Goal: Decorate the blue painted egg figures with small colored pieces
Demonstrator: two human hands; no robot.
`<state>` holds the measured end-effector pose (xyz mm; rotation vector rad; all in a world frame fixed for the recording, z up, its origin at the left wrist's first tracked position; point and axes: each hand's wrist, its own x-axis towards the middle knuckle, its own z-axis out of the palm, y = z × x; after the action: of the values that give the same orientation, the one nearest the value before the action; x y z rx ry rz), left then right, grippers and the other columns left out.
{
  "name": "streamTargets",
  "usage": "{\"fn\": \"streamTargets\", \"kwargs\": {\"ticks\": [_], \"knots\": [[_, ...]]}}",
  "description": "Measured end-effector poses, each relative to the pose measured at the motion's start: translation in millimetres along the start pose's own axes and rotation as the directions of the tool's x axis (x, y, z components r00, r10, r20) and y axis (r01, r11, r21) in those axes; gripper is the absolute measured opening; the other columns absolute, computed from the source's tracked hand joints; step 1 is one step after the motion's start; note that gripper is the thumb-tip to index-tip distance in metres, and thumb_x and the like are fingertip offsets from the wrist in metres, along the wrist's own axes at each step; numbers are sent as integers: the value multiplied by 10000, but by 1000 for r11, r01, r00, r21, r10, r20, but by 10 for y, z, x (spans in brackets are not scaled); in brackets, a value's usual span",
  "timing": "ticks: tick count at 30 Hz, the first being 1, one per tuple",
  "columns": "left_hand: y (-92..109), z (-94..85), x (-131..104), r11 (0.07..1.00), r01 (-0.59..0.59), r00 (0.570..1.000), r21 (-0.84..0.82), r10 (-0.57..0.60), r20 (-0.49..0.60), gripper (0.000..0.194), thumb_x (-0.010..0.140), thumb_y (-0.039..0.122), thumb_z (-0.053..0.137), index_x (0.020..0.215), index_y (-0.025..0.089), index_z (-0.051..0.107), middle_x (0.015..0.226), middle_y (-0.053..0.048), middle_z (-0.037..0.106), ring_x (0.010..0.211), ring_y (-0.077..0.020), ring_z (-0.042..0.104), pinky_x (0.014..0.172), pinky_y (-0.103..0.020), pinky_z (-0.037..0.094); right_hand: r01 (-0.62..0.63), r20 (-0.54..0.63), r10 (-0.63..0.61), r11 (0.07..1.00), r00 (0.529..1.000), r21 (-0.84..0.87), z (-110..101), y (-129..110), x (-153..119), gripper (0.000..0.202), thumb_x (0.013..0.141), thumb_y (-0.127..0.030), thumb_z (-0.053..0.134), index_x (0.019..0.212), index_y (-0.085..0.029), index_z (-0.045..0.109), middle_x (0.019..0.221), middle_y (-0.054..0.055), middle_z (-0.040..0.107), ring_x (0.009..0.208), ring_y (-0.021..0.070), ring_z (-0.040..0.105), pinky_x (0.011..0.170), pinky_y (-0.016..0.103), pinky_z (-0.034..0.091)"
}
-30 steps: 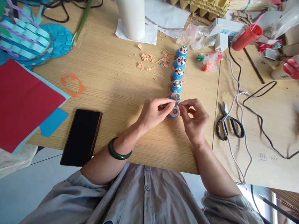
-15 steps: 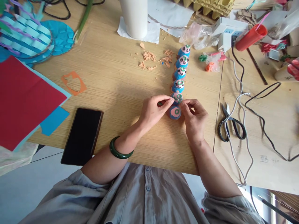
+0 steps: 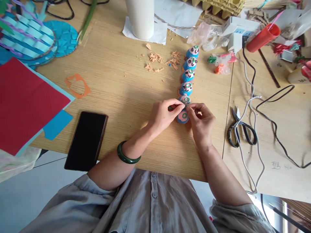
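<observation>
A row of several blue domes (image 3: 188,88) with pink tops runs up the table, most of them bearing green rings and dark bits. My left hand (image 3: 163,114), a dark green bangle (image 3: 126,154) on its wrist, pinches with thumb and forefinger over the second dome from the near end. From the other side my right hand (image 3: 201,121) pinches too, its fingertips almost meeting the left ones. Whatever sits between the fingertips is too small to make out. Below them, the nearest dome (image 3: 182,117) carries one green ring on its pink patch.
Black-handled scissors (image 3: 241,127) and cables lie to the right. On the left are a phone (image 3: 86,140), red paper (image 3: 29,106) and an orange cut-out (image 3: 77,85). Orange shavings (image 3: 155,57), a white cylinder (image 3: 141,19) and an egg carton (image 3: 216,6) are farther back.
My left hand has moved slightly right, bringing its fingertips up to those of my right hand. The right fingertips have shifted a little left.
</observation>
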<state>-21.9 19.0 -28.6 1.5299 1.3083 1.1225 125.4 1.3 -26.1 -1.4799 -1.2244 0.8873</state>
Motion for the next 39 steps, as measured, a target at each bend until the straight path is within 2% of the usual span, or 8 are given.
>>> {"fn": "streamTargets", "kwargs": {"ticks": [6,14,23,32,39], "knots": [[32,14,6,995,18,1000,101,-17,-16,123,899,237,706,817,181,778,739,-9,782,646,-120,665,624,-218,467,-3,-20,3,1000,1000,-5,28,25,20,70,835,-256,749,811,-200,716,749,-26,627,606,83,446,552,250,371],[-5,42,21,991,34,999,129,-31,-24,151,915,299,706,833,186,765,737,-11,766,647,-127,655,618,-241,442,32,-49,-33,999,998,-12,44,50,31,54,825,-213,745,799,-200,699,772,-27,620,623,83,461,563,247,389],[-21,61,44,983,84,996,165,-76,-52,179,899,338,726,798,191,729,734,-14,750,663,-138,646,629,-254,447,29,-40,-31,999,999,-28,51,65,57,116,830,-252,757,801,-206,654,728,-36,634,601,86,495,541,234,415],[-109,-61,78,998,57,998,-40,-58,-18,151,888,307,689,821,179,731,822,-20,774,757,-135,676,716,-245,496,10,-30,-11,1000,999,-15,-32,60,76,210,875,-376,747,807,-207,643,757,-24,635,648,97,546,558,241,414],[-123,10,83,997,62,998,-40,-63,-12,113,840,283,727,803,180,698,802,-12,739,722,-122,622,679,-244,470,73,-46,-78,992,996,-105,9,92,104,327,857,-466,769,740,-209,603,692,-31,609,598,92,498,537,243,412]]}}
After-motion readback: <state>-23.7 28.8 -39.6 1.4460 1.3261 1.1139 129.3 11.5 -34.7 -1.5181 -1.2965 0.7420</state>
